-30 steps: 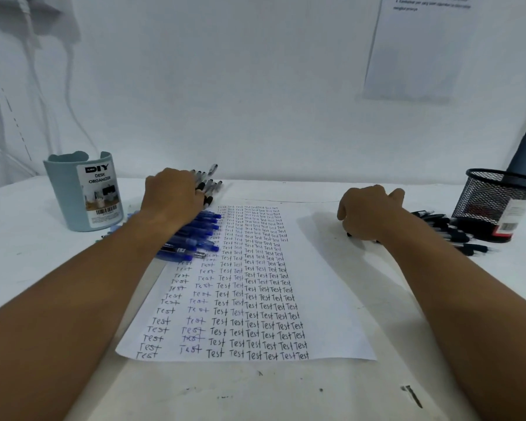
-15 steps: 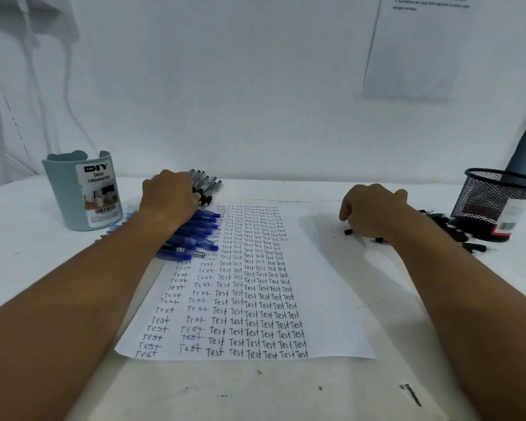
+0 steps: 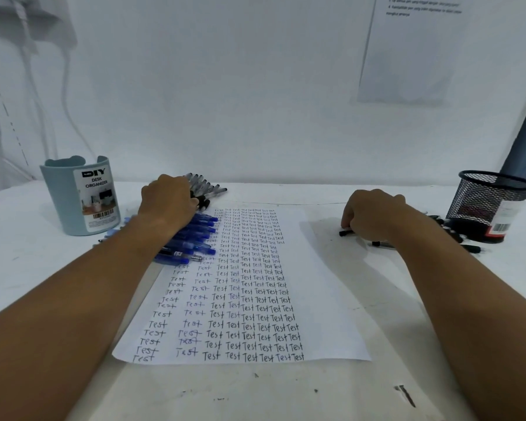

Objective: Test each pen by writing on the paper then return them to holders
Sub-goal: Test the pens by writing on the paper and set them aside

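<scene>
paper [image 3: 310, 284] is lying flat mid-table, covered in "test". left hand [image 3: 167, 205] is resting, fingers curled, on blue pens [image 3: 195, 238] at the paper's far left corner. right hand [image 3: 374, 217] is pinching a black pen [image 3: 346, 233] just right of the paper.

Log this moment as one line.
left hand: on pens | right hand: pinching black pen | paper: filled | holders: not loaded

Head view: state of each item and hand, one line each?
paper: flat on table, mostly filled with "Test"
blue pens: piled beside paper, under left hand
left hand: resting on the pens
right hand: curled over a black pen
blue organizer: upright
mesh holder: upright
</scene>
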A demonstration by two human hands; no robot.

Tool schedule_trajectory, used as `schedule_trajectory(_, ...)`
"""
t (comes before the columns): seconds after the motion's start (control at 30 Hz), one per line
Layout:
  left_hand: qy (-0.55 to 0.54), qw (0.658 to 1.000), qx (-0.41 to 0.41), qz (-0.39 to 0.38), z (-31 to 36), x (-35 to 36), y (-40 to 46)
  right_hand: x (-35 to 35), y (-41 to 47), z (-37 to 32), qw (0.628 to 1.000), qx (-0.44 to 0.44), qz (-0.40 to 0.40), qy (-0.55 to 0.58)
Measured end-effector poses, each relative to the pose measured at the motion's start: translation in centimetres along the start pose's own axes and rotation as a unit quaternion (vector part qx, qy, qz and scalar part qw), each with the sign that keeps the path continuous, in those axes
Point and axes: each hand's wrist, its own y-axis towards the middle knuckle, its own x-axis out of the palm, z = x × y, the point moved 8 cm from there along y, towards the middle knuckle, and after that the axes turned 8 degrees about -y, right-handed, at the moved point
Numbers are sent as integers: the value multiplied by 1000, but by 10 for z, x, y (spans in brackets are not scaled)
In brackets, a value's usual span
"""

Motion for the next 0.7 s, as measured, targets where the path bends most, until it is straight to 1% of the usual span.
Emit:
schedule_trajectory(0.2,7,1000,-1,7,0,0,1,0,-2,-5,1000,-22,0,-3)
schedule_trajectory(0.37,10,1000,9,18,3,-1,1,-4,-1,-17,998,-49,26,-13)
schedule_trajectory(0.53,16,1000,18,13,10,-6,-2,-17,-5,-39,988,-109,105,43)
schedule_trajectory(0.63,-36,997,65,1,25,-9,-8,-25,-9,-49,968,-154,156,121)
schedule_trajectory(0.7,-69,992,107,-13,37,-8,-12,-32,-12,-50,956,-158,189,160)
